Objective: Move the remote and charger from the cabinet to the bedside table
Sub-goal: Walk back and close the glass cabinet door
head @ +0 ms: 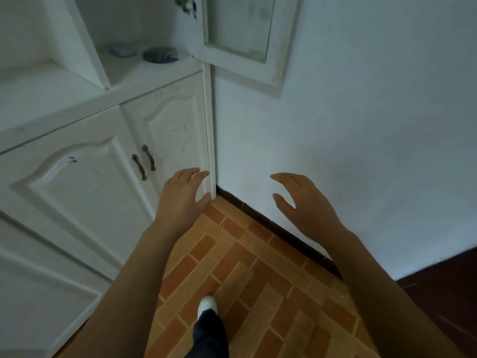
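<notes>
Fingers (200, 177) of both hands are spread loosely and hold nothing: the left hand (180, 197) hangs before the lower cabinet doors, the right hand (302, 200) before the white wall (361, 125). Two dark things lie side by side on the open cabinet shelf (144, 71), a flat bluish one (121, 49) and a rounder grey one (160, 55); which is the remote and which the charger I cannot tell. One glass door (240, 34) stands open. Two lower doors carry two dark handles (144, 161). Brick-patterned tiles (245, 267) cover the floor; one white shoe (206, 304) shows
</notes>
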### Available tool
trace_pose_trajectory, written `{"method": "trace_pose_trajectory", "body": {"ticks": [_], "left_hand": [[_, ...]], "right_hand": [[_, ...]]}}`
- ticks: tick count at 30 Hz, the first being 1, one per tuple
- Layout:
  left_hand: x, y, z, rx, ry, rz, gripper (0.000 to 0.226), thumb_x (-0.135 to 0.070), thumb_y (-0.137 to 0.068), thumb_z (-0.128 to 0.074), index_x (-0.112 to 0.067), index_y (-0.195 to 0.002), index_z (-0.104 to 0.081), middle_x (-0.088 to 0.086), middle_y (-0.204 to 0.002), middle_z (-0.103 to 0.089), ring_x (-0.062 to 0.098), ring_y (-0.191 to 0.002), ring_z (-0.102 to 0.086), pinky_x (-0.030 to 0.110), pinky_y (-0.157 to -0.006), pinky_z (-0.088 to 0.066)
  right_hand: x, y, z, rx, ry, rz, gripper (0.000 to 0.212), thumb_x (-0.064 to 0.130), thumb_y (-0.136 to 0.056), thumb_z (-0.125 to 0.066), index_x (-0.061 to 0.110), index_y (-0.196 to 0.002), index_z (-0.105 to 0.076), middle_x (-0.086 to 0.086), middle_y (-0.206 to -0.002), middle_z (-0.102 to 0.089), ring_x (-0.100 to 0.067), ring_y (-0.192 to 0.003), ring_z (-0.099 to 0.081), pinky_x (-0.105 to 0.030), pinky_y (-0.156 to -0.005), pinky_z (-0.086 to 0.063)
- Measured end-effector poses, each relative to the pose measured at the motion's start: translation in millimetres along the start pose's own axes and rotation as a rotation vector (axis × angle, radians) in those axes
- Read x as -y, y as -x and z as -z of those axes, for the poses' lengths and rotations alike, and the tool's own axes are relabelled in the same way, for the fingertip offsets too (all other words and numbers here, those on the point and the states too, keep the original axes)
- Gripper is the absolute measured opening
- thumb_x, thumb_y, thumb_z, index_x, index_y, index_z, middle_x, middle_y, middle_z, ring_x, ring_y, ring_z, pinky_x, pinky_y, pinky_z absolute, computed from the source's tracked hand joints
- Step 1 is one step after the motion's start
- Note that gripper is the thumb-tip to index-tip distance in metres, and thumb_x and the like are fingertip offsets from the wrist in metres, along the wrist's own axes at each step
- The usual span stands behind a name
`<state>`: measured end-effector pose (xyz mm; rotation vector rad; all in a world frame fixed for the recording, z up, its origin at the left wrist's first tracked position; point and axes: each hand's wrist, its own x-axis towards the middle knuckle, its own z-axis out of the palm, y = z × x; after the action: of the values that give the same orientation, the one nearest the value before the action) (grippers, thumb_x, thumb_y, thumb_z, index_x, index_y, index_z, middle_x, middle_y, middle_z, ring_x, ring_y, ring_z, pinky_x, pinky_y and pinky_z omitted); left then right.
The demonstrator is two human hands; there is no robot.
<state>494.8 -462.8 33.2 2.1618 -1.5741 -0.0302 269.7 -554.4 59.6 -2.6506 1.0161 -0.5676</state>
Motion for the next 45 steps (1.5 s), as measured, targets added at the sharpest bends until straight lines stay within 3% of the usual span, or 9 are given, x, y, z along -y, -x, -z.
{"method": "trace_pose_trajectory", "body": {"ticks": [9,18,38,45], "left_hand": [[59.5,-133.4,7.1,0.0,0.039,-0.094,0.045,-0.022,-0.086,-0.059,-0.011,-0.128,-0.047,0.016,-0.135,-0.049,0.032,-0.125,-0.042,0.046,-0.106,-0.03],[81.1,-190.5,12.0,-0.028,-0.039,-0.135,0.051,-0.026,-0.087,-0.057,-0.013,-0.133,-0.04,0.016,-0.138,-0.045,0.032,-0.128,-0.04,0.046,-0.107,-0.027],[22.9,-311.3,93.9,-0.384,-0.061,-0.229,0.05,-0.022,-0.084,-0.062,-0.011,-0.13,-0.044,0.015,-0.133,-0.05,0.033,-0.122,-0.045,0.047,-0.102,-0.034],[5.4,-343.2,82.4,-0.398,-0.071,-0.262,0.05,-0.02,-0.084,-0.061,-0.009,-0.13,-0.044,0.02,-0.136,-0.047,0.036,-0.124,-0.043,0.047,-0.104,-0.032]], "right_hand": [[2.6,-136.2,-22.8,-0.039,0.006,-0.044,0.037,0.022,-0.092,-0.049,0.013,-0.128,-0.047,-0.006,-0.13,-0.055,-0.021,-0.121,-0.047,-0.027,-0.098,-0.032],[2.3,-200.8,-30.8,-0.098,0.008,0.007,0.036,0.02,-0.091,-0.05,0.012,-0.127,-0.047,-0.008,-0.128,-0.056,-0.022,-0.119,-0.049,-0.026,-0.095,-0.033],[-30.5,-292.8,82.7,-0.45,-0.034,0.155,0.04,0.028,-0.09,-0.042,0.018,-0.129,-0.044,-0.002,-0.13,-0.053,-0.014,-0.119,-0.045,-0.019,-0.094,-0.029],[-60.7,-326.5,110.7,-0.48,-0.073,0.147,0.039,0.024,-0.093,-0.045,0.016,-0.131,-0.042,-0.005,-0.133,-0.051,-0.019,-0.122,-0.045,-0.023,-0.098,-0.028]]}}
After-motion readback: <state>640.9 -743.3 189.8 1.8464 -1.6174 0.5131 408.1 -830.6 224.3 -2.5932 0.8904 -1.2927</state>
